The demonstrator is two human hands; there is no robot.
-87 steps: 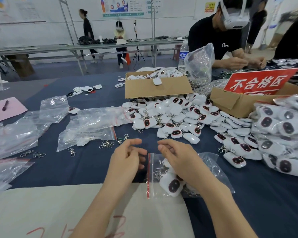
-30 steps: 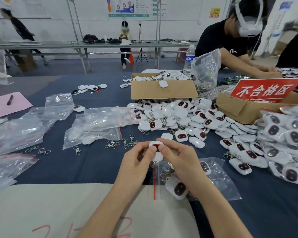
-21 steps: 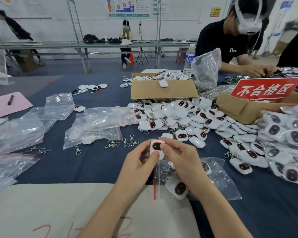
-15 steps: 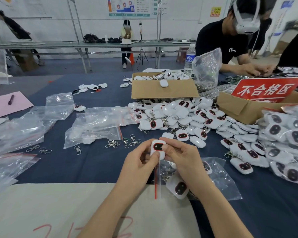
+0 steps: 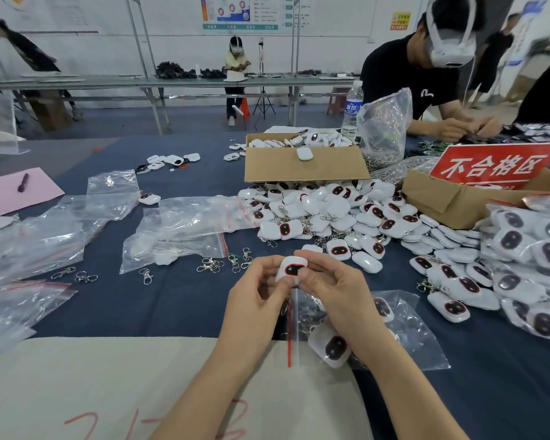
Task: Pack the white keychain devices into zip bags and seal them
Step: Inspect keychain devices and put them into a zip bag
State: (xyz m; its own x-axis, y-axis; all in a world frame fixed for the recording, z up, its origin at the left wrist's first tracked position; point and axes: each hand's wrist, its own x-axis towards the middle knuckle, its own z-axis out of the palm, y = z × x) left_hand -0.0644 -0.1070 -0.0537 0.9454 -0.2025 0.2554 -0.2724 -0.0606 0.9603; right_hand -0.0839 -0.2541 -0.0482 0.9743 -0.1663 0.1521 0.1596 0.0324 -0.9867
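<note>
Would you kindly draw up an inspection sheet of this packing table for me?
Surface: dark blue table cover, beige board at near edge.
Job's things: one white keychain device held over a zip bag holding others; loose pile behind.
Clutter: empty bags, loose clasps, cardboard box, red sign.
Grippers: left hand and right hand both pinch the device.
Cables: nothing seen on the table.
Surroundings: person in headset working opposite.

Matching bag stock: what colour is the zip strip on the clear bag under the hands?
Red zip strip on the clear plastic bag, best in head view.
</note>
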